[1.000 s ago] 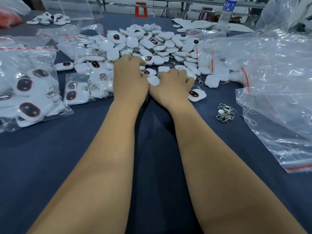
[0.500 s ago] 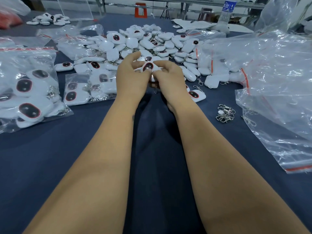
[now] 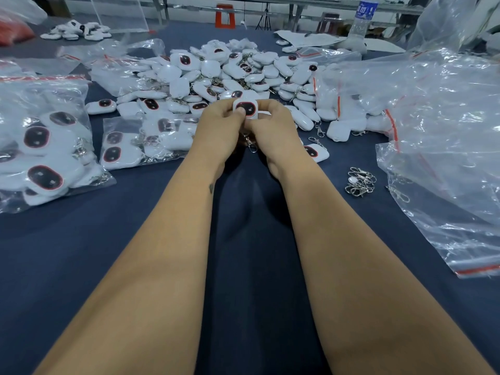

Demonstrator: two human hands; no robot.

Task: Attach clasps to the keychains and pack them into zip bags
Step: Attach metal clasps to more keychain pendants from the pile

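Partly behind both hands (image 3: 247, 128), white keychain (image 3: 245, 109), clasp (image 3: 251, 144) dangling.

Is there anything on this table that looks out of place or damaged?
Nothing looks damaged. One white keychain lies alone on the blue cloth, apart from the big pile. It sits beside the right hand, between the pile and the loose clasps.

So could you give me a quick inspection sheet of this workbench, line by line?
Surface: dark blue table.
Job's things: white keychain held up by both hands, clasp dangling below; keychain pile behind; loose clasps at right; filled zip bags at left.
Clutter: empty bags at right, water bottle at the far edge.
Hands: left hand and right hand pinch the keychain.
Cables: nothing seen.
Surroundings: orange stool, table legs.
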